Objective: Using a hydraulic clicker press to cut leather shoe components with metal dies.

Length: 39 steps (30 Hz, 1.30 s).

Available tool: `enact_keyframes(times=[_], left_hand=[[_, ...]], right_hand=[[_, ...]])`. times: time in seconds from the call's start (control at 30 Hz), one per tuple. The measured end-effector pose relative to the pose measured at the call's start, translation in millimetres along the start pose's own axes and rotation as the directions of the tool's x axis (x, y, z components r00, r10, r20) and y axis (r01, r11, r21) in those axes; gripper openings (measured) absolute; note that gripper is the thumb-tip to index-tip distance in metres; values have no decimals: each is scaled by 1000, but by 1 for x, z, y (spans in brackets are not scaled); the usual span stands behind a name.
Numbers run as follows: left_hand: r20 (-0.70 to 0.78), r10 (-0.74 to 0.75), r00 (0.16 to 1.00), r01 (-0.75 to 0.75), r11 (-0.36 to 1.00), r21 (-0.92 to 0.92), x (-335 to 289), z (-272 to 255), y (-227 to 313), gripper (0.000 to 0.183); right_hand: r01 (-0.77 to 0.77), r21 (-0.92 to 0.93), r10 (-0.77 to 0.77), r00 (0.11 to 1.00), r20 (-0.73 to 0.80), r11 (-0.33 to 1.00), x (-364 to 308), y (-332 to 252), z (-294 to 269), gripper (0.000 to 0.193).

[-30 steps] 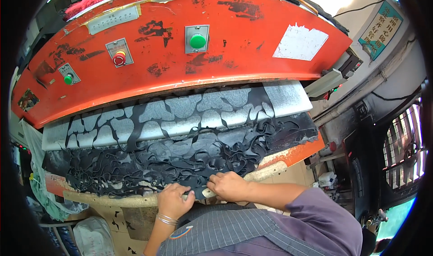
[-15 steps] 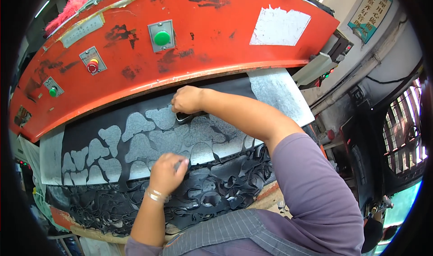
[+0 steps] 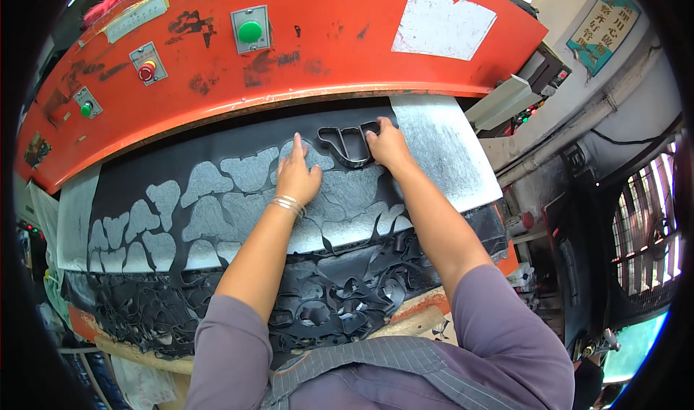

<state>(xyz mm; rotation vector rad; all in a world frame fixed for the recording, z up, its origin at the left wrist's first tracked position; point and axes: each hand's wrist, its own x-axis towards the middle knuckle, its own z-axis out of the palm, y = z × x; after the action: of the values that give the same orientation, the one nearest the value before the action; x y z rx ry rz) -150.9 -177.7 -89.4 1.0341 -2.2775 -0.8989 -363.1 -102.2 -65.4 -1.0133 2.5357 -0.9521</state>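
Observation:
My right hand [image 3: 388, 148] grips the right end of a black cutting die [image 3: 356, 163], an open metal outline with inner dividers. The die rests on a black sheet [image 3: 217, 144], at the right of a row of cut-out gaps. My left hand [image 3: 297, 179] is open just left of the die, fingers apart, over the sheet and one of its gaps. Pale, scratched board [image 3: 450, 153] shows through the gaps and at both ends of the sheet.
An orange press beam [image 3: 318, 70] spans the far side, with a large green button [image 3: 249, 32], a red knob [image 3: 147, 71] and a small green button [image 3: 87, 109]. Tangled black scrap webbing [image 3: 325, 305] hangs along the near edge. A barred window [image 3: 650, 229] is at right.
My right hand has moved right with the die, which now shows clearly. My left hand has reached forward from the near edge onto the sheet, and its fingers have spread.

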Motion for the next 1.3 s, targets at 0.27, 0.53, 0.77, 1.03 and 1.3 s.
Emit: enact_keyframes(times=[0.27,0.53,0.77,1.03,1.3], left_hand=[[10,45,999,-46,973,226,-1,15,9,79],[39,29,999,-38,964,264,0,16,8,73],[58,88,994,-101,954,283,8,3,6,70],[-659,-143,738,-31,969,-244,10,-175,-117,43],[-867,138,479,180,951,251,-51,-429,-236,61]], right_hand=[[505,-154,-505,862,42,850,-35,46,-8,78],[597,-211,-613,790,-15,774,-33,51,-1,72],[562,-258,-566,822,65,786,-29,35,-4,81],[586,-43,-587,802,-114,809,-84,-55,-22,79],[705,116,-611,675,-413,700,-101,-218,-14,33]])
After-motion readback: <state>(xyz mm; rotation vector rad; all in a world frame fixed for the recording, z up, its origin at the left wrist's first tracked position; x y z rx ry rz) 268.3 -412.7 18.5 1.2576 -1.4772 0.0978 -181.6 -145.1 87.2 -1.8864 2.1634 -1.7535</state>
